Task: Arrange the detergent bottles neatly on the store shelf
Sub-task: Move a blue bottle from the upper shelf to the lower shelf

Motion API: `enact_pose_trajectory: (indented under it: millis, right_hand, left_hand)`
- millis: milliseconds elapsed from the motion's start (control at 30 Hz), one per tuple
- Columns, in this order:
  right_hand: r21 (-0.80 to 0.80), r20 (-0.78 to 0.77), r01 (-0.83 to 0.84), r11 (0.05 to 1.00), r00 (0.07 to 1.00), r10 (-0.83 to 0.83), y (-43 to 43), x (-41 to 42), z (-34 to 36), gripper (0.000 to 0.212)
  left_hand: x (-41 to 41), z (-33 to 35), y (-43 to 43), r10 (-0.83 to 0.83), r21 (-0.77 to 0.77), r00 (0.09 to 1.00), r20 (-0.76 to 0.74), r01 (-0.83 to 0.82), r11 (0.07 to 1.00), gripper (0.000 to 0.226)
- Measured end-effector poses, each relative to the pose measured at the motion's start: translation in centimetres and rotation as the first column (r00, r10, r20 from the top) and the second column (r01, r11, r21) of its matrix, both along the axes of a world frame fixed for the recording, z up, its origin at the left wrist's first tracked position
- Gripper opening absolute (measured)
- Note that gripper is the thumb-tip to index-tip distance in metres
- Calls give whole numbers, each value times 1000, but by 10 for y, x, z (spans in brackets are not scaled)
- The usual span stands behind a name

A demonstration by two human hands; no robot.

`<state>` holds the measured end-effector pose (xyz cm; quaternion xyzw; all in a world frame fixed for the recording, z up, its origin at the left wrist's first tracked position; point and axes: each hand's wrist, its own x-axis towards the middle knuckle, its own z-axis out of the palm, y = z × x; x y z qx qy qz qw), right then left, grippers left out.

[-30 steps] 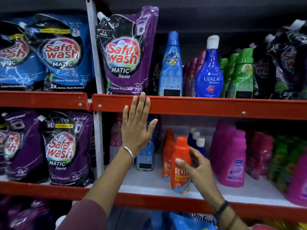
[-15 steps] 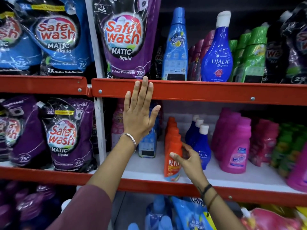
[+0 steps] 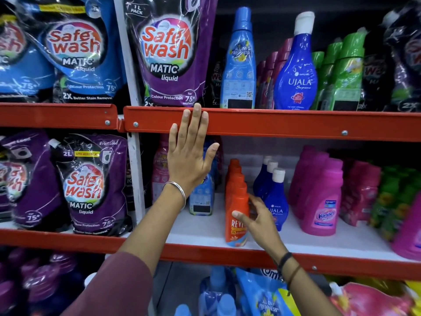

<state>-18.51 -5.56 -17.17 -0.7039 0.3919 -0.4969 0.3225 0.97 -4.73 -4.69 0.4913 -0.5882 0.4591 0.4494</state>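
An orange Revive bottle [image 3: 235, 202] stands at the front of a row of orange bottles on the white middle shelf [image 3: 200, 233]. My right hand [image 3: 257, 221] wraps its thumb and fingers around the bottle's lower right side. My left hand [image 3: 190, 156] lies flat with fingers spread against the red rail [image 3: 284, 124] of the upper shelf, holding nothing. Behind it stands a blue bottle [image 3: 201, 197], partly hidden. Blue Ujala bottles [image 3: 275, 197] line up just right of the orange row, touching my right fingers.
Pink Vanish bottles [image 3: 323, 197] stand further right, then red and green packs. Purple Safe Wash pouches [image 3: 88, 185] fill the left bay beyond the white upright [image 3: 136, 179]. The upper shelf carries pouches, a tall blue bottle [image 3: 239, 62] and a Ujala bottle [image 3: 296, 69].
My right hand has pushed the orange bottle back and left into line with the orange row. The view has dropped slightly lower. My left hand stays on the rail.
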Motion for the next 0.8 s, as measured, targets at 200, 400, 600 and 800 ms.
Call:
enact_pose_trajectory:
  millis: [200, 400, 600, 800]
  right_hand:
    - [-61, -156, 89, 994, 983, -98, 15, -12, 1, 71]
    - [-499, 177, 295, 815, 955, -238, 60, -34, 73, 23]
    - [-678, 404, 490, 548, 871, -279, 54, -60, 189, 17]
    - [-584, 188, 415, 697, 905, -381, 10, -70, 258, 57]
  left_hand:
    - [-1, 1, 1, 9, 14, 1000, -5, -9, 1000, 62]
    - [-4, 0, 2, 27, 21, 999, -21, -27, 999, 63]
    - [-22, 1, 5, 9, 54, 996, -86, -4, 999, 67]
    - [-36, 3, 5, -13, 49, 999, -52, 16, 999, 70]
